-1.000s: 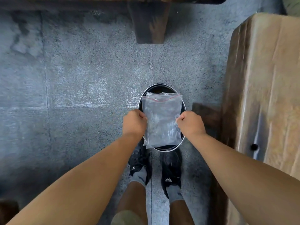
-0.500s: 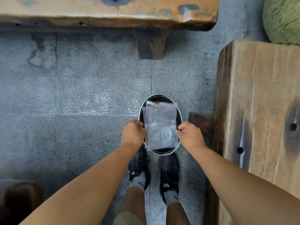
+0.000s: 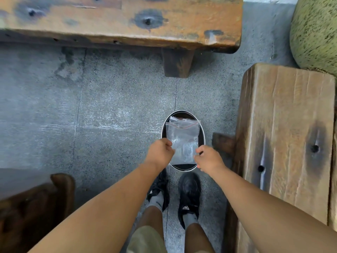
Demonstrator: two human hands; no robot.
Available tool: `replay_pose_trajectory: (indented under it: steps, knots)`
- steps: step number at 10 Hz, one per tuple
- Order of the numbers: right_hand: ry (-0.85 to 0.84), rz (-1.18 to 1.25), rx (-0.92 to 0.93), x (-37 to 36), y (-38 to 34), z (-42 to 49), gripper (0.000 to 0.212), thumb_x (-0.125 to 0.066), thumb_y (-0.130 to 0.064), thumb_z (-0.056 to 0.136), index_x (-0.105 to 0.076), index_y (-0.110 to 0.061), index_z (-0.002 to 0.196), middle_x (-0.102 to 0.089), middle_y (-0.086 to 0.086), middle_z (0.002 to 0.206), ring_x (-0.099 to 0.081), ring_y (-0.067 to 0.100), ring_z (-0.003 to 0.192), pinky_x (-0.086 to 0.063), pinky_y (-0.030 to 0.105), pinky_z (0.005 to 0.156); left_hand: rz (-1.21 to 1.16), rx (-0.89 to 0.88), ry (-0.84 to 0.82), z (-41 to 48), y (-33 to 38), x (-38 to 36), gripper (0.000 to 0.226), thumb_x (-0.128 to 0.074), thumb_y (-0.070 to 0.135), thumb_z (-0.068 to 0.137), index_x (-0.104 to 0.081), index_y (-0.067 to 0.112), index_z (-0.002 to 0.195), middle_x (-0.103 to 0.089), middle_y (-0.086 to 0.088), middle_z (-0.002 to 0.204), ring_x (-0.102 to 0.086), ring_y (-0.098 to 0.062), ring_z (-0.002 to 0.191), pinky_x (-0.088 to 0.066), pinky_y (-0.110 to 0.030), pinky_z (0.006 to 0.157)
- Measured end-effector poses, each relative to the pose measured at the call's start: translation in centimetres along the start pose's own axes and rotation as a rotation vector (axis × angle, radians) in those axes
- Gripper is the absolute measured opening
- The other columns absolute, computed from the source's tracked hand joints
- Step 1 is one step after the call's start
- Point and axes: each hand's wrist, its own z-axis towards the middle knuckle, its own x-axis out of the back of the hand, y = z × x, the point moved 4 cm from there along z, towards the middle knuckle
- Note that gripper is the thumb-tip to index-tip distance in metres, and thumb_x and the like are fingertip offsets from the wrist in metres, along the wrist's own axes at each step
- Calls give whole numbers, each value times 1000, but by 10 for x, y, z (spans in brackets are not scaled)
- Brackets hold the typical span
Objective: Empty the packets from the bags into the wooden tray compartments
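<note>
Gripping opposite edges, left hand (image 3: 161,152), right hand (image 3: 209,158), clear crinkled bag (image 3: 183,136) (red zip strip)

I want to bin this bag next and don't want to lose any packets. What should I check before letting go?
1. Left hand pinches the bag at its left edge: ok.
2. Right hand pinches the bag's right edge: ok.
3. Bag hangs over the opening of the bin: ok.
4. Bag emptied of packets: cannot tell; the clear plastic is creased and shows whitish patches.
5. Bag's red zip line open or closed: cannot tell.
6. Wooden tray in view to confirm the packets landed: not ok; it is not in the picture.
</note>
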Motion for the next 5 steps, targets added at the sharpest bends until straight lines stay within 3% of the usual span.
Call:
replay_pose_trajectory:
  steps: [1, 2, 3, 5]
  knots:
    - [-9, 13, 2, -7, 7, 0, 20, -61, -25, 86, -59, -29, 105, -69, 6, 106, -71, 27, 92, -61, 46, 85, -12, 8, -9, -5, -9, -6, 24, -64, 14, 92, -63, 9, 115, -69, -7, 102, -63, -18, 88, -45, -21, 72]
    - [-7, 47, 10, -9, 10, 4, 21, -61, -25, 86, -59, -28, 106, -69, 5, 102, -71, 25, 89, -60, 47, 85, -43, 4, 3, -7, -16, -8, 24, -65, 13, 91, -62, 8, 114, -68, -4, 98, -62, -12, 78, -43, -9, 61]
    - [-7, 74, 9, -6, 13, 0, 22, -62, -22, 88, -61, -23, 110, -70, 6, 92, -73, 23, 76, -61, 48, 82, -46, 20, -8, -17, -20, -4, 22, -66, 13, 91, -60, 10, 113, -65, -2, 100, -55, -5, 66, -41, -8, 50]
    - [-26, 22, 32, 15, 5, -49, 21, -64, -25, 87, -61, -24, 108, -73, 6, 81, -73, 29, 80, -60, 49, 82, -59, 63, -27, -67, -6, 21, 18, -63, 12, 90, -60, 10, 107, -67, -7, 92, -56, -16, 67, -48, -26, 64]
